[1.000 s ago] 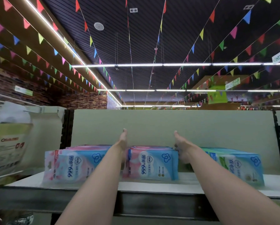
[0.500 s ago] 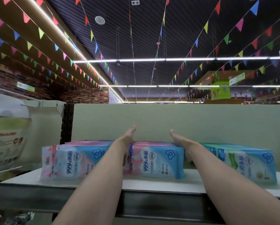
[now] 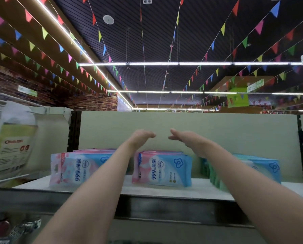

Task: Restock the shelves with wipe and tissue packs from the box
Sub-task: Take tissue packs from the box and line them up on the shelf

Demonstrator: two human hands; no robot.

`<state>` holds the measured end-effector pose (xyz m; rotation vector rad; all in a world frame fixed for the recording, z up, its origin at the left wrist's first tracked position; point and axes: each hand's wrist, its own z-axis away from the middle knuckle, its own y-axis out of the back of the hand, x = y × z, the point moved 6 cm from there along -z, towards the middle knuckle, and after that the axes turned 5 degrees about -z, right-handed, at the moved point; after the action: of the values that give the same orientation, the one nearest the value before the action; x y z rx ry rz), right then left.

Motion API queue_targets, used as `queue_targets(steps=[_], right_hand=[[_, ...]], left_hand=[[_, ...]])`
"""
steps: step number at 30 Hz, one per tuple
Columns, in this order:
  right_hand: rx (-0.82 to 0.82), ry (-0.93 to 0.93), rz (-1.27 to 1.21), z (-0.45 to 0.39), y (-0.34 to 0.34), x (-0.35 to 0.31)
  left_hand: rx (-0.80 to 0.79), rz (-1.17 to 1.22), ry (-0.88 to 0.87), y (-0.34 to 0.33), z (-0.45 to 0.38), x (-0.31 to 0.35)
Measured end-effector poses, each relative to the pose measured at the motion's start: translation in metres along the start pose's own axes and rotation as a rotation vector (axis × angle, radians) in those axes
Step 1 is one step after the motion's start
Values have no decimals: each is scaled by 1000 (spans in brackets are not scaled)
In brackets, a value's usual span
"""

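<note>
A: At the left of the frame a pale green pouch hangs from a hook. Lower, on the shelf, the left stack of wipe packs lies flat with the print to the front, I think so that a customer can read it.

B: And the middle stack?

A: It is in the centre of the frame, apart from the left one, also facing front. Above it is the left hand, and just beside that the right hand. Both are open and hold nothing; the fingertips nearly meet over the stack. The grip is wide, flat palms.

B: What is different from a moment ago?

A: Half a second ago the hands were lower, one at each side of the middle stack, as if squaring it. Now they have lifted off. At the right, the green and blue stack lies behind the right forearm. The box I cannot see.
</note>
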<state>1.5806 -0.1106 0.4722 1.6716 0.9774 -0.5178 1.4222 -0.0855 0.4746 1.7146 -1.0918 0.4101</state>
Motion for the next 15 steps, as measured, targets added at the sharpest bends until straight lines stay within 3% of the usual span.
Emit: queue_targets(steps=[2,4,6,11,15], right_hand=[[-123,49,179,17,-9,-18],[-275,20,417,28,-18,-16],[-325,-42,638,31,-22,-3],[54,10,886,19,-21,19],[79,10,931,29,-27,12]], left_hand=[[-141,-183,-89,-4,13,16],[-327,-342,-79,-12,24,16],[-429,-531,-33,-19,31,9],[-194,-796,-92,-36,29,-2],[-192,-886,-44,-37,26,-2]])
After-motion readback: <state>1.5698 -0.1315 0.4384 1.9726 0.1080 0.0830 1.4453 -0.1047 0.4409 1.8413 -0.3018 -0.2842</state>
